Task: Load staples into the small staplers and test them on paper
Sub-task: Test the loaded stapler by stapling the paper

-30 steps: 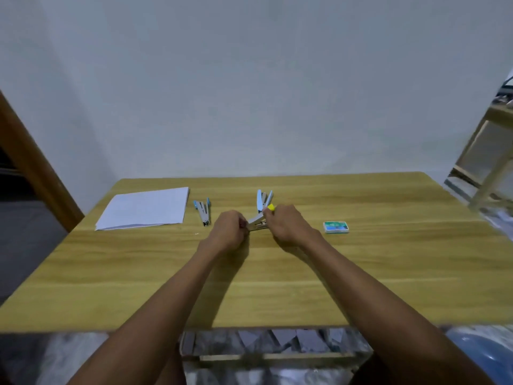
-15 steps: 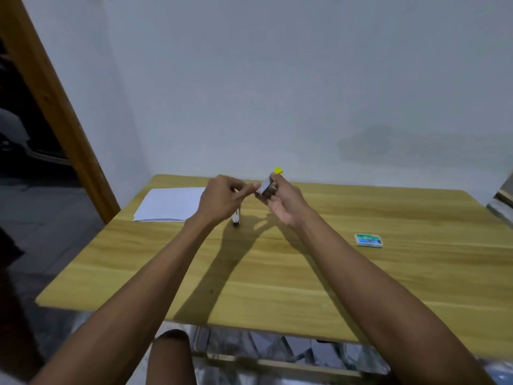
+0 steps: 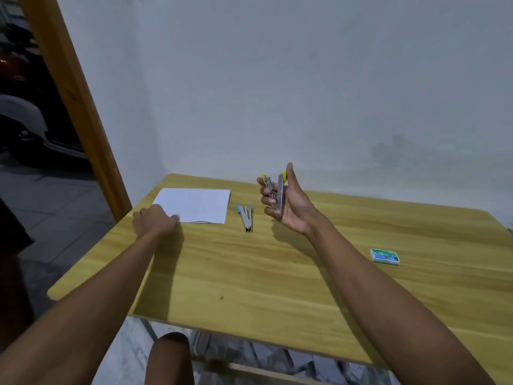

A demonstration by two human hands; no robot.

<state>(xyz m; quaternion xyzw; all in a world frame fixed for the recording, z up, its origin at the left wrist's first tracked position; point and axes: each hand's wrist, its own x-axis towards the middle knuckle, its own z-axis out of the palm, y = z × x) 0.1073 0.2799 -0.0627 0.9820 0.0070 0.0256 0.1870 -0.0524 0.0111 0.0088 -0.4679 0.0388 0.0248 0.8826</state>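
Gripping the opened yellow-tipped metal stapler (image 3: 277,191), the right hand (image 3: 291,209) is holding it upright; the left hand (image 3: 154,222) is apparently pinching the white paper (image 3: 198,204); the green staple box (image 3: 385,256) is showing "10".

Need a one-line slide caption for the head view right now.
Right hand holds the yellow-tipped stapler above the wooden table; left hand grips the paper stack.

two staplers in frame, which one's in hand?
The yellow-tipped stapler, gripped in the right hand and lifted off the table. The blue-tipped stapler lies on the wood beside the paper, untouched.
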